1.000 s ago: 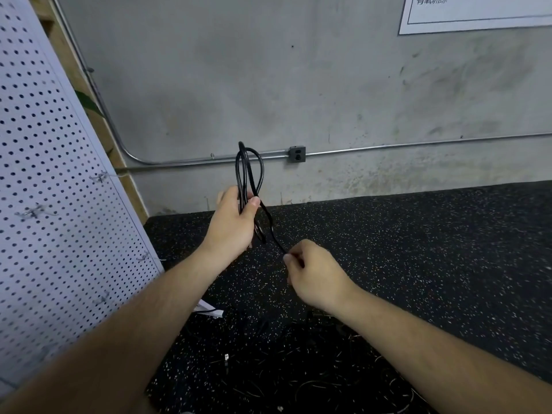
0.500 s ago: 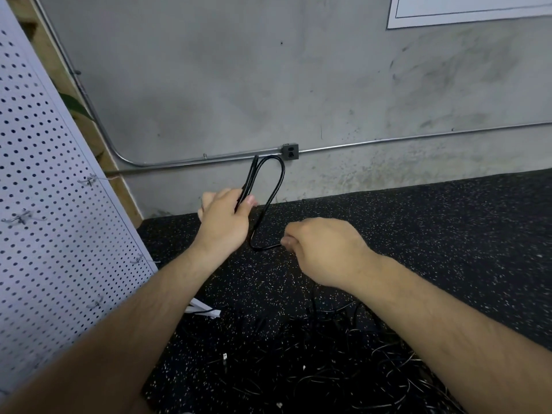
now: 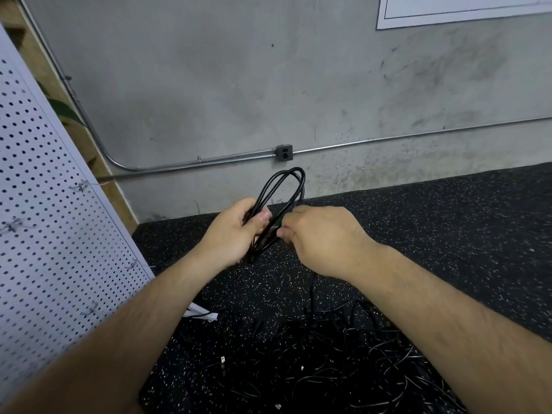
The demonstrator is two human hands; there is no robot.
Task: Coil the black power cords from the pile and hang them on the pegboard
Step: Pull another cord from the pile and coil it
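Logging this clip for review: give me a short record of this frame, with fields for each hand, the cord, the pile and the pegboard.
left hand: grips the loops of the black cord
right hand: pinches a strand beside the loops
cord: several upright loops, tail drops toward the pile
pile: tangled black cords on the speckled mat
pegboard: at the left, no cord on the hooks in view
stage: coiling, not yet hung
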